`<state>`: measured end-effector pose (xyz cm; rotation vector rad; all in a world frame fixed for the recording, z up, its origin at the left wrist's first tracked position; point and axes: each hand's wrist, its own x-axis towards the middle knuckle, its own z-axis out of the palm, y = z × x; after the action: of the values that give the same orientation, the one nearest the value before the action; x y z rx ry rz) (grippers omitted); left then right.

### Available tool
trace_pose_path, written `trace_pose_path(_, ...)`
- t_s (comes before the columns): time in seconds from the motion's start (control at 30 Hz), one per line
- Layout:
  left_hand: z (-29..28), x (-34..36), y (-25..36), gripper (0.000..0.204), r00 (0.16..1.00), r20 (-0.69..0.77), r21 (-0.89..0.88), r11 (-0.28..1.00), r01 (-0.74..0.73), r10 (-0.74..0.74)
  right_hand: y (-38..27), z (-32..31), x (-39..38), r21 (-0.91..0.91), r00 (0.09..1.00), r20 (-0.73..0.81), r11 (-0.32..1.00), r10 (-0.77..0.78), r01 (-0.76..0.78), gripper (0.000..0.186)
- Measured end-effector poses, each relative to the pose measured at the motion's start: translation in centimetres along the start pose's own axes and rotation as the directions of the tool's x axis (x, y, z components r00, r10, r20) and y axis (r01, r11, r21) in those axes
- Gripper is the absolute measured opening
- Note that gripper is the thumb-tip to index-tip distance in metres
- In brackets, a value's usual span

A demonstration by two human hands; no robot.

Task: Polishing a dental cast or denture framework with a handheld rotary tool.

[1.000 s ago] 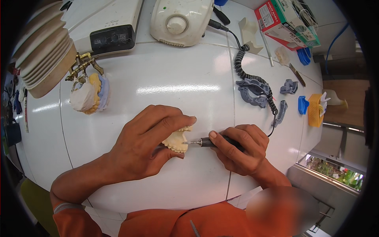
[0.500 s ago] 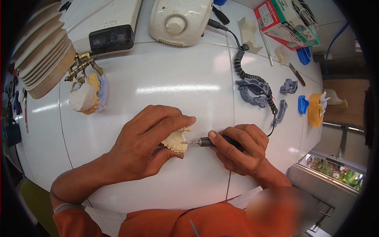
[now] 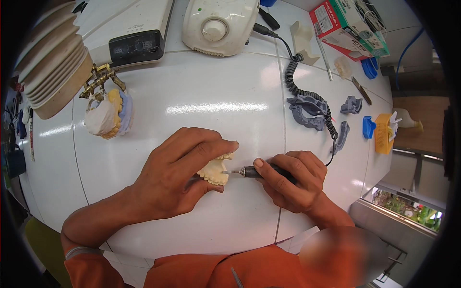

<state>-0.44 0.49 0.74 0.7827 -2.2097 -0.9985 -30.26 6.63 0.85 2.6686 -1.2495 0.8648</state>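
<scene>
Cream, arch-shaped, plaster-like dental cast (image 3: pixel 213 173): likely light, stiff, chip-prone; best gripped by outer sides. Left hand (image 3: pixel 168 168) clamped on it; right hand (image 3: pixel 298 180) clamped around black, pen-shaped handpiece (image 3: pixel 250 172).

Orange top (image 3: pixel 201 271), creased at the front, a thin grey slanting line (image 3: pixel 236 277) low on it; left sleeve (image 3: pixel 91 271) short, same orange, edged by a grey band (image 3: pixel 84 250); forearms (image 3: pixel 108 206) and fingers (image 3: pixel 201 156) bare; toward the right, I find a blur (image 3: pixel 343 254) hiding part of the wearer from me
</scene>
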Motion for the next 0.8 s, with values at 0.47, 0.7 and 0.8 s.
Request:
trace_pose_path(0.47, -0.02, 0.05, 0.02, 0.072, 1.000, 0.000, -0.001, 1.000, -0.003, 0.003, 0.02, -0.09, 0.10, -0.005, 1.000, 0.010, 1.000, -0.002, 0.002, 0.041)
trace_pose_path(0.7, -0.03, 0.03, 0.07, 0.072, 1.000, 0.006, -0.001, 1.000, 0.000, 0.000, -0.11, -0.14, -0.06, 0.007, 1.000, 0.010, 1.000, 0.013, -0.013, 0.041)
trace_pose_path(0.8, -0.06, -0.06, 0.07, 0.072, 1.000, 0.009, 0.000, 1.000, 0.004, -0.004, -0.02, -0.10, 0.01, 0.001, 1.000, 0.010, 1.000, -0.001, 0.001, 0.041)
